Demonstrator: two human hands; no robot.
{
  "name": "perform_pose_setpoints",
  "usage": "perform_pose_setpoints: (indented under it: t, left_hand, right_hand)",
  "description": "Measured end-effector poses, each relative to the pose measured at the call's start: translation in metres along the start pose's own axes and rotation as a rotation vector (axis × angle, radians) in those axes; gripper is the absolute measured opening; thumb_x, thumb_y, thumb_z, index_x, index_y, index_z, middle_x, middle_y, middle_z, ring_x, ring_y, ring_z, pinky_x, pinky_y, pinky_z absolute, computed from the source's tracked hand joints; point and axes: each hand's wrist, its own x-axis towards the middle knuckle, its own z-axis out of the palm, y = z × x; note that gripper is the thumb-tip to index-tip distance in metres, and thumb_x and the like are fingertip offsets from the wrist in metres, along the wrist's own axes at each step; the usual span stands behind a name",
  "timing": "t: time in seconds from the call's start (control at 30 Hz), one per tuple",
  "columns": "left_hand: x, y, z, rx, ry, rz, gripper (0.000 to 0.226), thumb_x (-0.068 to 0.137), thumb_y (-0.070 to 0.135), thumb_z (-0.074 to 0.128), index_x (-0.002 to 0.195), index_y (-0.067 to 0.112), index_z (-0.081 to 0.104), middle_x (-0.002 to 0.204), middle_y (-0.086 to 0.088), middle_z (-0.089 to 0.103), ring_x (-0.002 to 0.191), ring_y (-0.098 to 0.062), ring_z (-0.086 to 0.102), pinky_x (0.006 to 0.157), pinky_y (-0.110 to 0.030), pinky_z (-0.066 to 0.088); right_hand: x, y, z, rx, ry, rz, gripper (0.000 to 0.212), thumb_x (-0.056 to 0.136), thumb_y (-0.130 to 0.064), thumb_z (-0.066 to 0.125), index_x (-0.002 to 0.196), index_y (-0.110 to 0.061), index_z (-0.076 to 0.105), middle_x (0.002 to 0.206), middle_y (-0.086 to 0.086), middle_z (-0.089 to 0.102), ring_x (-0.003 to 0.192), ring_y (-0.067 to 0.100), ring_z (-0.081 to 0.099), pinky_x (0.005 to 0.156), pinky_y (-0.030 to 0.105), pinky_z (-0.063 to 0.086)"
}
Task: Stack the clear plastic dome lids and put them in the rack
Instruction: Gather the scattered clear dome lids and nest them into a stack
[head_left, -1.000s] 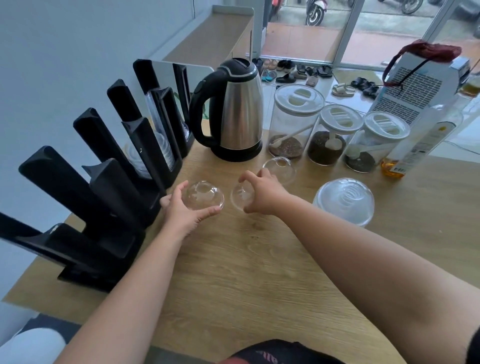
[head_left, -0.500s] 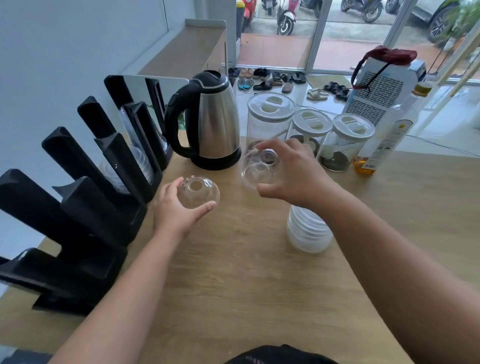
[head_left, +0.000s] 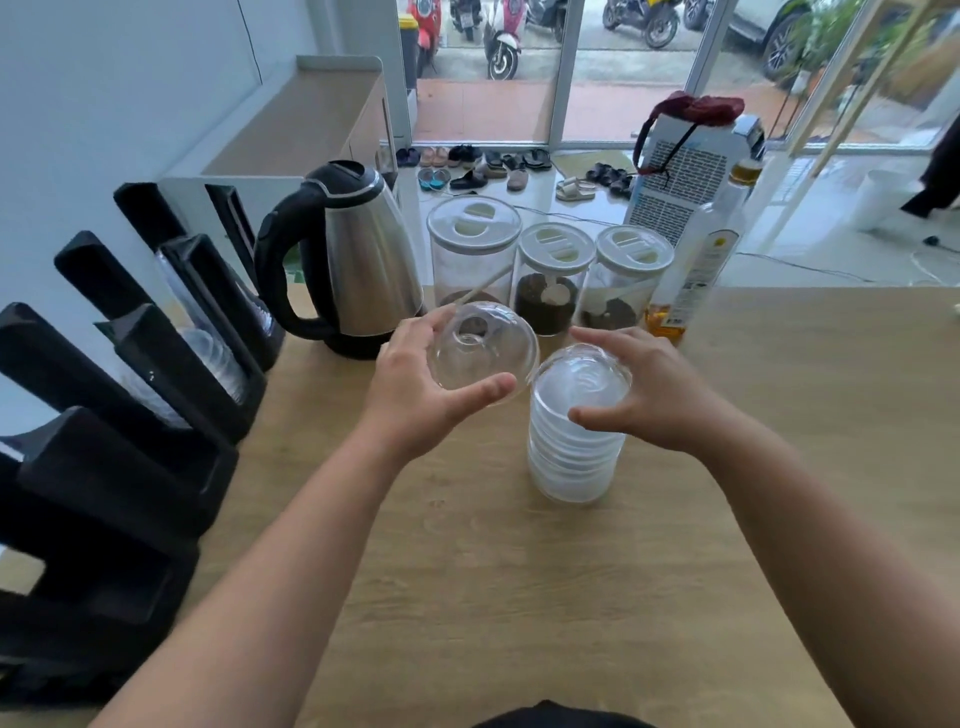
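Note:
My left hand (head_left: 415, 395) holds one clear dome lid (head_left: 480, 353) above the wooden table, tilted so its round top hole faces me. Just to its right stands a stack of clear dome lids (head_left: 574, 441) on the table. My right hand (head_left: 649, 395) curls around the top of that stack, thumb in front and fingers behind. The black slotted rack (head_left: 130, 395) runs along the left side, with more clear lids resting in two of its slots.
A steel electric kettle (head_left: 358, 260) stands behind my left hand. Three lidded jars (head_left: 550, 275) and an oil bottle (head_left: 696, 270) line the table's far edge beside a white carton (head_left: 685, 171). Bare wooden tabletop (head_left: 519, 597) lies in front of the stack.
My right hand brought its lid down onto the stack and now grips the stack's top. My left hand carried its lid right and up, close beside the stack.

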Motion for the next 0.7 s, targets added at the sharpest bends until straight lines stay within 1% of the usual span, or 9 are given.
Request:
perform_pose_setpoints:
  t: [0.13,0.2,0.3,0.37,0.47,0.53,0.6,0.63,0.7]
  left_hand:
    - [0.007,0.012,0.009,-0.027,-0.080,0.034,0.105,0.054,0.074,0.076,0.144,0.034,0.040,0.137,0.015,0.046,0.133,-0.013,0.041,0.109,-0.046,0.040]
    - [0.011,0.018,0.014,-0.042,-0.118,0.055,0.103,0.055,0.072,0.078,0.144,0.035,0.040,0.141,0.013,0.046,0.133,-0.010,0.042,0.110,-0.044,0.040]
    - [0.016,0.028,0.022,-0.061,-0.199,0.076,0.098,0.060,0.060,0.083,0.143,0.035,0.040,0.144,0.011,0.048,0.128,-0.004,0.042,0.110,-0.037,0.039]
    - [0.019,0.032,0.031,-0.042,-0.234,0.089,0.094,0.061,0.057,0.085,0.141,0.036,0.041,0.142,0.013,0.048,0.128,-0.005,0.043,0.109,-0.038,0.040]
    - [0.022,0.034,0.043,0.010,-0.300,0.099,0.094,0.060,0.059,0.084,0.141,0.035,0.041,0.137,0.017,0.048,0.128,-0.006,0.042,0.109,-0.040,0.040]
    - [0.023,0.031,0.050,0.018,-0.334,0.095,0.096,0.058,0.061,0.084,0.141,0.035,0.042,0.138,0.014,0.049,0.129,-0.007,0.043,0.109,-0.040,0.041]
    - [0.024,0.026,0.057,0.015,-0.355,0.090,0.098,0.054,0.066,0.083,0.139,0.037,0.043,0.138,0.013,0.051,0.132,-0.009,0.043,0.110,-0.041,0.041]
    - [0.024,0.023,0.060,0.023,-0.362,0.090,0.099,0.052,0.069,0.082,0.138,0.040,0.043,0.137,0.014,0.051,0.132,-0.010,0.043,0.109,-0.043,0.041]
    - [0.023,0.019,0.065,0.053,-0.375,0.101,0.097,0.051,0.071,0.080,0.136,0.043,0.042,0.134,0.014,0.051,0.131,-0.013,0.043,0.108,-0.044,0.041]
  right_hand:
    - [-0.001,0.008,0.009,0.042,0.007,0.022,0.099,0.063,-0.045,0.082,0.148,-0.039,0.032,0.140,-0.006,0.047,0.133,0.022,0.036,0.110,0.045,0.034]
    - [-0.002,0.012,0.011,0.121,0.031,0.021,0.105,0.058,-0.047,0.084,0.148,-0.038,0.032,0.133,-0.011,0.052,0.128,0.020,0.043,0.108,0.045,0.038]
    - [-0.003,0.016,0.012,0.188,0.041,0.012,0.109,0.056,-0.045,0.088,0.148,-0.038,0.029,0.125,-0.013,0.054,0.119,0.016,0.049,0.104,0.043,0.043]
    - [-0.004,0.019,0.012,0.212,0.045,0.007,0.113,0.056,-0.044,0.090,0.149,-0.038,0.025,0.127,-0.010,0.055,0.116,0.015,0.052,0.102,0.042,0.045]
    - [-0.006,0.022,0.012,0.217,0.047,-0.001,0.119,0.054,-0.046,0.091,0.149,-0.041,0.020,0.129,-0.010,0.055,0.115,0.013,0.053,0.102,0.038,0.044]
    - [-0.008,0.023,0.011,0.220,0.052,-0.004,0.123,0.052,-0.047,0.092,0.150,-0.041,0.017,0.131,-0.009,0.053,0.114,0.010,0.052,0.101,0.032,0.043]
    - [-0.010,0.024,0.008,0.252,0.062,-0.006,0.126,0.049,-0.046,0.093,0.150,-0.041,0.019,0.138,-0.008,0.045,0.113,0.009,0.052,0.097,0.028,0.045]
    - [-0.012,0.024,0.007,0.266,0.060,-0.010,0.125,0.047,-0.047,0.092,0.150,-0.041,0.021,0.141,-0.008,0.039,0.114,0.009,0.051,0.096,0.027,0.046]
    - [-0.015,0.025,0.004,0.247,0.032,-0.030,0.118,0.048,-0.050,0.090,0.148,-0.040,0.028,0.146,-0.010,0.033,0.120,0.010,0.048,0.101,0.031,0.045]
